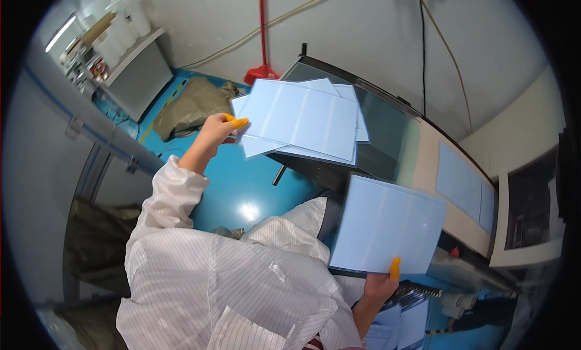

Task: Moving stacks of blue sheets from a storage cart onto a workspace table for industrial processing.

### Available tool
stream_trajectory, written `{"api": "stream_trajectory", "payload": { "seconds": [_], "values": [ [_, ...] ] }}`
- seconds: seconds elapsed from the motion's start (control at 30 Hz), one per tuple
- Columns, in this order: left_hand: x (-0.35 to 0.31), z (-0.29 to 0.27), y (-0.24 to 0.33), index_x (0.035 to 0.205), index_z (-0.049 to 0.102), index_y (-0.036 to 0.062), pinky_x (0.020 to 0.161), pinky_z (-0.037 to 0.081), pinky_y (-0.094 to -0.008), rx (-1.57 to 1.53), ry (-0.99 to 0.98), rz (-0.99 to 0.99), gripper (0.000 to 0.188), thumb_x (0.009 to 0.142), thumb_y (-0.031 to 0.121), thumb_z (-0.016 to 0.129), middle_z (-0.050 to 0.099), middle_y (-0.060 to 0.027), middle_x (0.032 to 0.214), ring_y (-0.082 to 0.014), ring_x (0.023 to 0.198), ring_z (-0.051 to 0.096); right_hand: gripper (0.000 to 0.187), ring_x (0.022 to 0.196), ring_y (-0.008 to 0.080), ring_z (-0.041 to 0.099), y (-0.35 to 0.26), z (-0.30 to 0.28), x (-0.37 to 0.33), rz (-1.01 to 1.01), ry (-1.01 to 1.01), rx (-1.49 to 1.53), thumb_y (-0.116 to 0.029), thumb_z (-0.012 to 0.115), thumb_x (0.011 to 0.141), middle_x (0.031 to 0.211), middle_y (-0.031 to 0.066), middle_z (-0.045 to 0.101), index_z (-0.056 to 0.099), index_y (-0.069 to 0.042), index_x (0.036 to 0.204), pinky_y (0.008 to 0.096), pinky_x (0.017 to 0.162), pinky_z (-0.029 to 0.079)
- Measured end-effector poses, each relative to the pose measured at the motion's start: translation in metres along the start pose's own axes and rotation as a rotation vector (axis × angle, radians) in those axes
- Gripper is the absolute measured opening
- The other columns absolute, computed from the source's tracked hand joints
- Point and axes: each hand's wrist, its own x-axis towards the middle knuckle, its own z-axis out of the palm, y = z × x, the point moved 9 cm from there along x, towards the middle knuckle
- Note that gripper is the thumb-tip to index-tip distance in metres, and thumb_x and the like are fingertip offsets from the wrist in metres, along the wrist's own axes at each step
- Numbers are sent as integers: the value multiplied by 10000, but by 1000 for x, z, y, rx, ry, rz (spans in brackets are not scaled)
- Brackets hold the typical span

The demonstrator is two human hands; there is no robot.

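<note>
My left hand (216, 132), yellow covers on its fingers, is closed on the left edge of a fanned stack of pale blue sheets (302, 114). The sheets overlap at different angles above the near end of a long machine bed. My right hand (380, 285), its thumb also in a yellow cover, grips the lower edge of another pale blue sheet (390, 223). Whether more sheets lie beneath that one, I cannot tell. The fingers of my right hand are mostly hidden behind it.
The machine bed (387, 120) has a dark glassy part and a beige surface (423, 162) bearing more pale blue sheets (463, 183). A white-framed machine opening (532, 205) stands at its right end. More sheets (399, 326) lie low right. A brown-green bag (193, 108) rests on the blue floor.
</note>
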Motion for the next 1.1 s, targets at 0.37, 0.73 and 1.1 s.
{"api": "stream_trajectory", "payload": {
  "seconds": [0.37,0.73,1.1],
  "values": [
    [-5,16,43,990,494,27,670,430,-192,-472,-141,149,159,834,52,508,518,-36,848,-96,736,519,426,1138,229,456,9,6,-16,-99,69,-30,-143,490,885,1254,82,463,384,-45,1286,399,972,365],
    [-81,99,52,1094,477,32,824,431,-225,-670,-474,252,385,762,105,657,562,-24,974,-97,885,544,371,1111,238,468,33,21,-23,-29,-2,-11,-174,442,922,1242,76,465,377,-62,1270,414,959,372],
    [-148,166,33,888,581,13,508,411,-235,363,-799,482,112,787,42,619,565,-22,689,-78,579,502,440,1173,240,427,43,10,-30,16,84,56,-206,497,892,1279,82,450,371,-71,1291,439,1013,314]
  ]
}}
